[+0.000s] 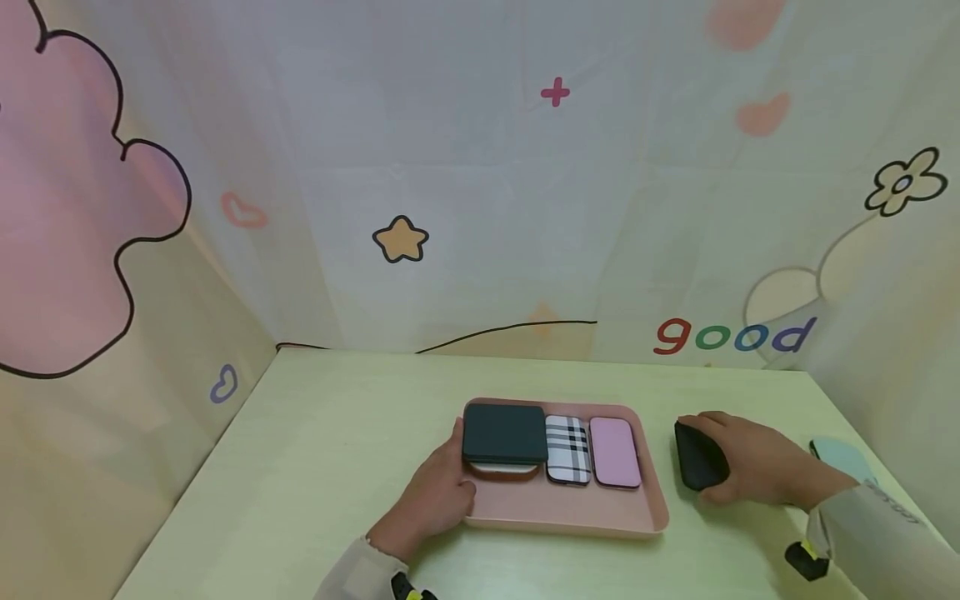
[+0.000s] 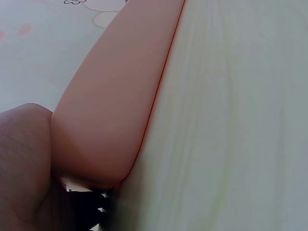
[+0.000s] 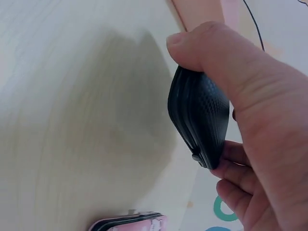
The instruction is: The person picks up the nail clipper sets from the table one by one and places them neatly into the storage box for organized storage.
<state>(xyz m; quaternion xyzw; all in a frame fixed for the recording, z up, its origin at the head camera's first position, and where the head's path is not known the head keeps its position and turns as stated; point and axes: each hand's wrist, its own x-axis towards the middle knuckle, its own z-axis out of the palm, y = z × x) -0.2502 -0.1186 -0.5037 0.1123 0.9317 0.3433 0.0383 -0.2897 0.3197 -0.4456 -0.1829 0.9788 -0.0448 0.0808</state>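
The two hands were well apart. The left hand [image 1: 435, 492] was clamped on the pink tray [image 1: 555, 510] at its nine o'clock end, with the fingers curled about the wall. The right hand [image 1: 757, 458], at three o'clock from the tray, pinched a black wallet [image 1: 699, 458] between thumb and fingers. The wallet was tilted on edge, just beside the tray and outside it; whether it touched the table [image 1: 300, 467] could not be told.

Inside the tray, a dark green case [image 1: 504, 433] lay at ten o'clock on top of a brown case [image 1: 504, 476], which was mostly hidden. A plaid case [image 1: 567, 450] lay near twelve o'clock, and a plain pink case [image 1: 615, 452] between two and three.

Beyond the right hand, further out at three o'clock, a mint case [image 1: 843, 455] lay on the table, partly covered by the forearm. In the right wrist view, a pink patterned case [image 3: 137, 225] showed at six o'clock, cut off by the frame. A printed cloth [image 1: 480, 167] hung behind the table, a star [image 1: 401, 239] at eleven o'clock from the tray.
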